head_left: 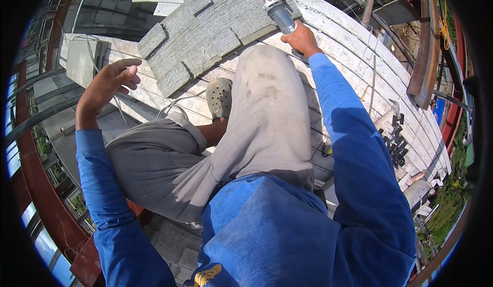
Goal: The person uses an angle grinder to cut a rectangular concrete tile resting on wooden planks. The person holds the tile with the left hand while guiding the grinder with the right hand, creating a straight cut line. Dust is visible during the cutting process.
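My right hand (301,39) grips an angle grinder (277,11) by its grey body, at the right end of a textured grey board (205,33) with several rectangular notches along its edges. My left hand (115,81) is raised at the left, fingers apart and slightly curled, holding nothing, near a smaller grey board (82,58) with a cord (95,61) across it. My knee (262,69) is bent just below the large board, and a perforated clog (219,99) shows on my foot beside it.
I am on a whitish plank platform (349,35). A hammer (387,112) and several small black pieces (395,143) lie at the right. Steel pipes (370,2) and a rusty beam (426,40) border the upper right. Red steel framing (43,205) and a drop show at the left.
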`<state>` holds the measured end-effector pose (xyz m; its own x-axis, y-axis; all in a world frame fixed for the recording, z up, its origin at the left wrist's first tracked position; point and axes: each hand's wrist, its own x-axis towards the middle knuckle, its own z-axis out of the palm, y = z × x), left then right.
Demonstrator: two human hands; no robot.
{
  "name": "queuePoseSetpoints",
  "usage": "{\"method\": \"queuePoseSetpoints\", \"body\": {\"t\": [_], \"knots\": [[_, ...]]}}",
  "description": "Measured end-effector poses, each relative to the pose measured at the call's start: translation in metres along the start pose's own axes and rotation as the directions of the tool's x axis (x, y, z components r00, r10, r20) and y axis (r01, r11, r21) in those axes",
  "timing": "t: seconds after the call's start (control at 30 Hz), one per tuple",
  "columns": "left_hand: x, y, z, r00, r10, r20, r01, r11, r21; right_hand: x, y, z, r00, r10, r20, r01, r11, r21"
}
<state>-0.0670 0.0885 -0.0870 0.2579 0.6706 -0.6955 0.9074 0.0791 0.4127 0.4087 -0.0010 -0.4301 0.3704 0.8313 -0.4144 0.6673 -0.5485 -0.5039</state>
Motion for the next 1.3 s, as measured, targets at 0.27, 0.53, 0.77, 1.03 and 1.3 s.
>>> {"method": "queuePoseSetpoints", "body": {"t": [0.27,0.53,0.77,1.03,1.3], "knots": [[0.005,0.0,0.003,1.0,-0.019,-0.006,0.019,1.0,0.023,0.008,-0.002,-0.002,1.0,-0.002,0.031,0.001,0.999,0.042],[0.009,0.002,0.003,1.0,-0.029,0.0,0.029,0.999,0.014,0.009,-0.005,-0.004,0.999,-0.024,0.023,0.021,0.994,0.103],[0.013,0.009,0.004,1.0,0.0,0.004,0.0,0.998,0.061,0.005,-0.008,-0.01,0.998,0.02,0.064,-0.025,0.996,0.088],[0.014,0.015,0.006,1.0,0.018,0.002,-0.018,0.995,0.093,0.001,-0.006,-0.008,0.998,0.035,0.058,-0.04,0.995,0.094],[0.015,0.017,0.009,1.0,0.003,-0.012,-0.002,0.996,0.092,0.01,-0.004,-0.007,0.997,0.008,0.075,-0.017,0.993,0.119]]}}
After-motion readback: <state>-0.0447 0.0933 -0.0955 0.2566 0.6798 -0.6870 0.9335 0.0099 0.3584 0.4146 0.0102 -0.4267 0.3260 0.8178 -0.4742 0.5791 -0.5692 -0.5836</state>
